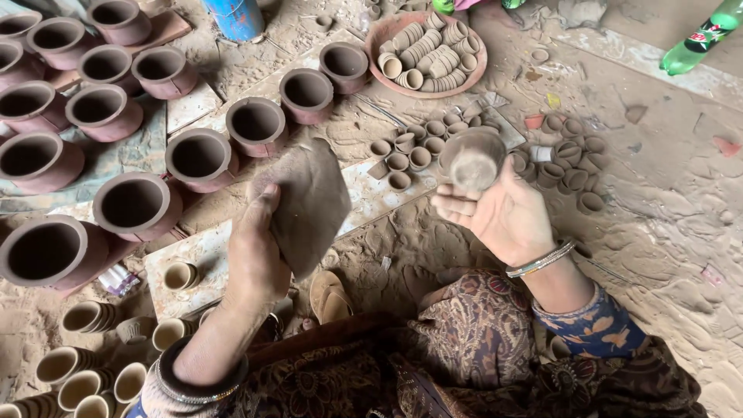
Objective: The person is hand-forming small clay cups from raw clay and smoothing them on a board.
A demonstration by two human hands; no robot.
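Note:
My left hand (255, 251) grips a flat, grey-brown wooden paddle (306, 205), held upright over my lap. My right hand (503, 217) is raised palm up and holds a small round unfired clay pot (472, 159) by its base, a little to the right of the paddle. The two are apart, not touching. Bangles circle both wrists. My patterned clothing fills the lower part of the view.
A curved row of large clay pots (197, 159) runs from the left edge to the top middle. Small clay cups (410, 151) lie in clusters ahead, and a clay dish (472, 73) holds more. Stacked cups (85, 379) stand at the lower left. A green bottle (700, 39) lies top right on sandy ground.

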